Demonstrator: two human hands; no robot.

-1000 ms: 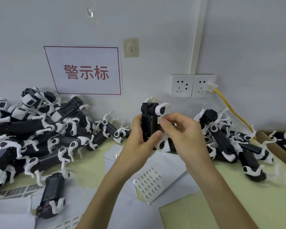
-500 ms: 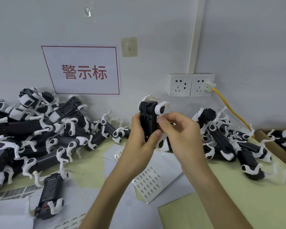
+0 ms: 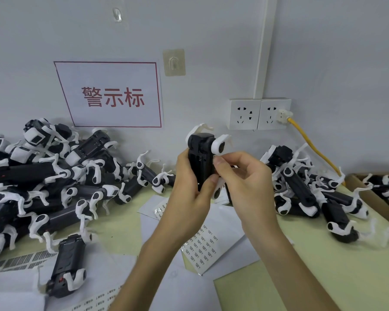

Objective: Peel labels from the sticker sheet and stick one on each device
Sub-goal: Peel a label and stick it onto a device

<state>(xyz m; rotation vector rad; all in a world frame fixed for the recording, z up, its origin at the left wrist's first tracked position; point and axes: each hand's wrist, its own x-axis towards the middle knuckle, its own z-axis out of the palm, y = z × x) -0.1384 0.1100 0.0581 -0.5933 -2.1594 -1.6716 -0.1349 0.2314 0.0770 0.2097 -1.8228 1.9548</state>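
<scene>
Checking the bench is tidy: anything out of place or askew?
Yes: one device lies on loose papers at front left, outside the main heap, and the sticker sheet sits skewed among them.

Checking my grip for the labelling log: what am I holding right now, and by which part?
A black device, held upright: the left hand grips its lower body, and the right hand pinches its right edge near the top.

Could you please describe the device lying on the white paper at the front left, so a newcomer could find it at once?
Find the red-bordered wall sign, then drop down past the pile of black-and-white devices on the left. At the pile's near edge, one device lies on white paper, pointing toward the camera; unlike its tangled neighbours, its whole black body shows.
</scene>
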